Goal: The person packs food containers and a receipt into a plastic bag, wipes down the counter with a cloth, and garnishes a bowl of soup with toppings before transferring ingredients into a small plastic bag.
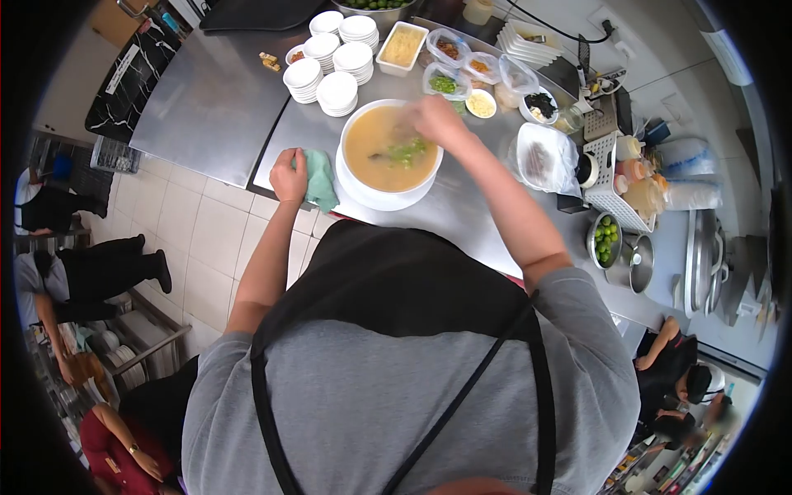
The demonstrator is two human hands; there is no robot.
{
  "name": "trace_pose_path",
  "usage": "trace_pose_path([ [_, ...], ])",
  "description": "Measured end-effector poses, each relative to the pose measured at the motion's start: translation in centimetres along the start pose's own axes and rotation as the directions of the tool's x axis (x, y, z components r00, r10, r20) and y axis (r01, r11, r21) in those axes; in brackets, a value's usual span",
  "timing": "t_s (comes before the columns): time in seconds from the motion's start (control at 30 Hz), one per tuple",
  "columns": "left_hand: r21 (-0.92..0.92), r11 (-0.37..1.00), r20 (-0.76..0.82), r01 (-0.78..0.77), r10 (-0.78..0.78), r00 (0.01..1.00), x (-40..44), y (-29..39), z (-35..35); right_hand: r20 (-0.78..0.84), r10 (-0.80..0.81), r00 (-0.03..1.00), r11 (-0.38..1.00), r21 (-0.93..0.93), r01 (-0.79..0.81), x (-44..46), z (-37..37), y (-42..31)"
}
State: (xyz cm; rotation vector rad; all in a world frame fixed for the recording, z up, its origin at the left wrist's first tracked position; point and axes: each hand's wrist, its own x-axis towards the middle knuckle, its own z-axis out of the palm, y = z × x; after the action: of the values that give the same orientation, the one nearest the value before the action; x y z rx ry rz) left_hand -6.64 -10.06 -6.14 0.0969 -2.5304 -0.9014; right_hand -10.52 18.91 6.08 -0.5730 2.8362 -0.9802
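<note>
A large white bowl (353, 177) of yellowish-brown soup stands on a white plate (381, 203) near the counter's front edge. Chopped greens (407, 153) float on the right side of the soup. Over the bowl's upper right rim is my right hand (435, 120), closed and blurred at the fingertips; what it holds, if anything, cannot be made out. To the left of the bowl, my left hand (289, 174) is closed at the edge of a green cloth (320, 180), gripping it.
Stacked white cups (337, 92) and a tub of yellow shreds (403, 48) stand behind the bowl. Bagged toppings (445, 81) lie at back right, with a white basket (609, 177) and limes (606, 239) farther right. Several people (74, 268) are around the room's edges.
</note>
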Motion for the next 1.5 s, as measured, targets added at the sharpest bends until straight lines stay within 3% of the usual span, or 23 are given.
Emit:
trace_pose_path([
  [0.1, -0.007, 1.0, 0.003, 0.014, -0.014, 1.0, -0.1, -0.2, 0.1, -0.074, 0.087, 0.993, 0.993, -0.076, -0.093, -0.9, -0.3, -2.4],
  [0.2, -0.05, 0.998, 0.004, 0.025, -0.025, 1.0, -0.2, -0.3, 0.3, -0.027, 0.079, 0.997, 0.987, -0.141, -0.082, -1.3, 1.0, -2.6],
  [0.27, -0.039, 0.998, 0.025, 0.045, -0.044, 0.999, -0.1, 0.1, 0.0, 0.003, -0.128, 0.992, 0.954, -0.271, 0.124, -1.7, 1.6, -1.8],
  [0.4, -0.033, 0.998, 0.017, 0.044, -0.043, 0.999, -0.1, -0.1, 0.2, -0.032, -0.113, 0.993, 0.987, -0.12, 0.108, -2.7, -0.2, -0.2],
  [0.47, -0.035, 0.999, 0.015, 0.036, -0.035, 0.999, -0.1, 0.1, 0.2, -0.336, -0.174, 0.926, 0.983, -0.107, 0.146, -2.7, -2.8, 3.3],
  [0.53, -0.032, 0.999, 0.011, 0.03, -0.03, 0.999, -0.1, 0.2, 0.2, -0.267, 0.202, 0.942, 0.971, -0.073, -0.229, -2.8, -8.0, 7.2],
  [0.57, -0.02, 0.999, 0.015, 0.028, -0.027, 1.0, -0.1, 0.2, 0.2, -0.389, 0.275, 0.879, 0.929, -0.128, -0.347, -3.1, -9.6, 9.8],
  [0.6, -0.008, 1.0, 0.018, 0.025, -0.025, 1.0, -0.1, 0.3, 0.1, -0.413, 0.243, 0.877, 0.877, -0.293, -0.381, -3.0, -11.3, 14.8],
  [0.67, -0.009, 0.999, 0.022, 0.031, -0.031, 0.999, 0.0, 0.4, 0.1, -0.552, 0.363, 0.75, 0.715, -0.352, -0.605, -3.8, -14.0, 19.4],
  [0.73, -0.009, 0.999, 0.028, 0.04, -0.039, 0.999, -0.1, 0.3, 0.2, -0.587, 0.401, 0.703, 0.597, -0.415, -0.687, -3.9, -14.6, 25.9],
  [0.77, -0.012, 1.0, 0.027, 0.027, -0.027, 0.999, -0.1, 0.0, 0.3, -0.587, 0.402, 0.703, 0.597, -0.414, -0.687, -4.3, -14.6, 25.7],
  [0.83, -0.015, 1.0, 0.025, 0.014, -0.014, 1.0, 0.0, 0.2, 0.3, -0.471, 0.365, 0.803, 0.619, -0.521, -0.587, -5.4, -14.5, 25.1],
  [0.97, -0.034, 0.998, 0.036, 0.048, -0.047, 0.998, 0.0, 0.1, 0.3, -0.478, 0.232, 0.847, 0.641, -0.58, -0.503, -5.5, -13.5, 27.7],
  [1.03, -0.03, 0.999, 0.039, 0.04, -0.039, 0.999, 0.0, 0.0, 0.3, -0.633, 0.411, 0.656, 0.566, -0.387, -0.728, -4.6, -13.6, 30.2],
  [1.17, -0.032, 0.999, 0.027, 0.032, -0.031, 0.999, -0.1, 0.0, 0.4, -0.64, 0.452, 0.622, 0.582, -0.317, -0.749, -5.4, -14.5, 27.9],
  [1.23, -0.026, 0.999, 0.019, 0.029, -0.029, 0.999, 0.0, 0.0, 0.4, -0.522, 0.317, 0.792, 0.577, -0.556, -0.598, -5.8, -14.2, 25.9],
  [1.33, -0.031, 0.999, 0.019, 0.035, -0.034, 0.999, -0.1, -0.1, 0.5, -0.468, 0.291, 0.834, 0.485, -0.68, -0.551, -5.6, -13.5, 25.7],
  [1.47, -0.022, 1.0, 0.013, 0.023, -0.023, 1.0, 0.0, -0.1, 0.4, -0.646, 0.229, 0.728, 0.591, -0.502, -0.631, -5.7, -14.4, 27.1],
  [1.5, -0.023, 1.0, 0.012, 0.011, -0.011, 1.0, 0.0, -0.1, 0.4, -0.663, 0.36, 0.656, 0.68, -0.295, -0.671, -5.8, -15.2, 26.9],
])
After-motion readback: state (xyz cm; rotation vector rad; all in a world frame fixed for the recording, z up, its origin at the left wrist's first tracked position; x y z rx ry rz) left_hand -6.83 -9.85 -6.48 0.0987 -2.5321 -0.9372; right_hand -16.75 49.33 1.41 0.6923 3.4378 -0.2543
